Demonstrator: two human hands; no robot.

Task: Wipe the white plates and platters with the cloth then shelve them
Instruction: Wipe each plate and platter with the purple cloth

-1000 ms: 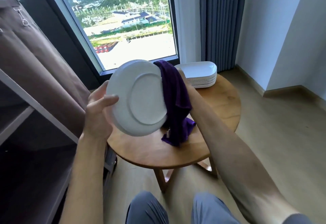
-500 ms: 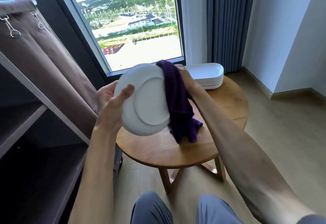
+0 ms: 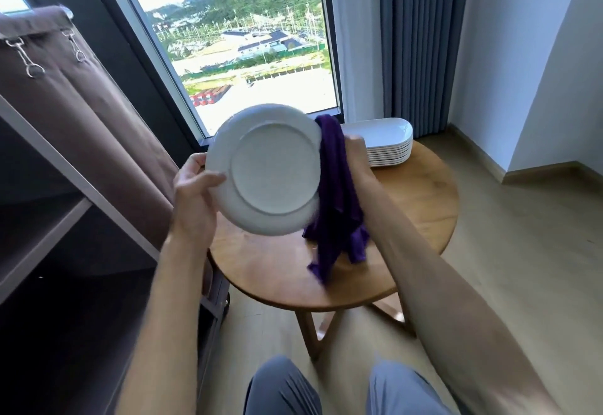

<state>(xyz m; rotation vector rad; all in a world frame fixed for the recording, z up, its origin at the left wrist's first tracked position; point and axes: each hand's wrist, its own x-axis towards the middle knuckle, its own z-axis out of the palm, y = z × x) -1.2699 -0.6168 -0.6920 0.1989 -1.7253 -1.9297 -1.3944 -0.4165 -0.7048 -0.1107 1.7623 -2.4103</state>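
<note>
white plate (image 3: 267,173) gripped at rim by left hand (image 3: 192,199), right hand (image 3: 354,156) clutching purple cloth (image 3: 336,205) against it

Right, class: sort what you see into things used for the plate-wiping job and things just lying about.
Used for the job:
round plate
purple cloth
stack of platters
shelf
left hand
right hand

Just there:
wooden table
grey curtain
window

Left hand (image 3: 195,192) raised, thumb and fingers curled in a grip, right hand (image 3: 354,156) raised, partly hidden
</note>
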